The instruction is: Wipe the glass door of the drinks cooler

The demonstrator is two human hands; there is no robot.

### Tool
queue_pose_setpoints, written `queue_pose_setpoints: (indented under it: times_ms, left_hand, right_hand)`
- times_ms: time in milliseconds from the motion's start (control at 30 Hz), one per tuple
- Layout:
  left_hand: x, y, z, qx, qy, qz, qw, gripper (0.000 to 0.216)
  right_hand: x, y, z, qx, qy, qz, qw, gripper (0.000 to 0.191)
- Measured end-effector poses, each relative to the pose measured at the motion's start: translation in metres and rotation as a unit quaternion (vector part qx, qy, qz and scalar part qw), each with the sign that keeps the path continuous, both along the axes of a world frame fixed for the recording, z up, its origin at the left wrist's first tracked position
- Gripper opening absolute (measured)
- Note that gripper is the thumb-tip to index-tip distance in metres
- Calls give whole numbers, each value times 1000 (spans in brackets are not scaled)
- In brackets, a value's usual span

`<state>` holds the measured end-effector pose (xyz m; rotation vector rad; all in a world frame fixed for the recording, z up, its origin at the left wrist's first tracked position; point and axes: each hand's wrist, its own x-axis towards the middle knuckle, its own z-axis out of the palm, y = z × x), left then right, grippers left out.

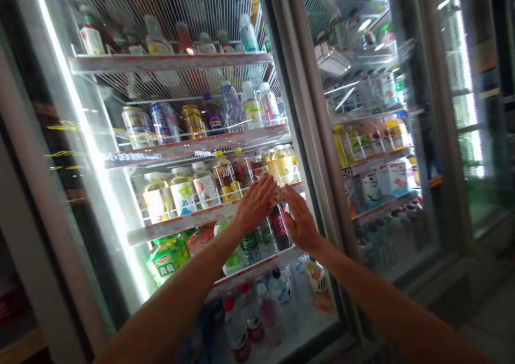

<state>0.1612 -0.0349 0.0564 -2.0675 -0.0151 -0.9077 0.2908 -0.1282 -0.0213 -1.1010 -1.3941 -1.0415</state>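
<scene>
Both my arms reach into a lit drinks fridge. My left hand (253, 204) has its fingers stretched flat, with the tips over the top of a dark cola bottle with a red label (279, 225). My right hand (300, 220) is on the bottle's right side, palm toward it and fingers stretched out, its tips meeting the left hand's tips. The bottle stands upright on a wire shelf (257, 270) next to green-labelled clear bottles (251, 243). Its cap is hidden behind my fingers, and I cannot tell how firmly either hand presses on it.
The shelf above (181, 222) carries juice and tea bottles, and higher shelves hold cans (163, 121) and more bottles. Water bottles (257, 313) stand at the bottom. The fridge's grey frame (309, 139) rises just right of my hands. Beyond it a closed glass door (402, 139) fronts more drinks.
</scene>
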Motion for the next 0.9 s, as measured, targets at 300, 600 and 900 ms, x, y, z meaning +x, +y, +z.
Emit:
queue_pose_setpoints:
  times_ms: [300, 600, 900]
  left_hand:
    - [-159, 30, 4, -24, -171, 105, 979, 74]
    - [-225, 48, 7, -79, -283, 181, 939, 68]
    - [-224, 51, 7, -42, -278, 178, 943, 68]
  right_hand:
    - [-6, 55, 38, 47, 47, -84, 994, 44]
    - [-60, 73, 61, 49, -190, -30, 980, 49]
    - [-35, 80, 110, 131, 78, -102, 983, 58]
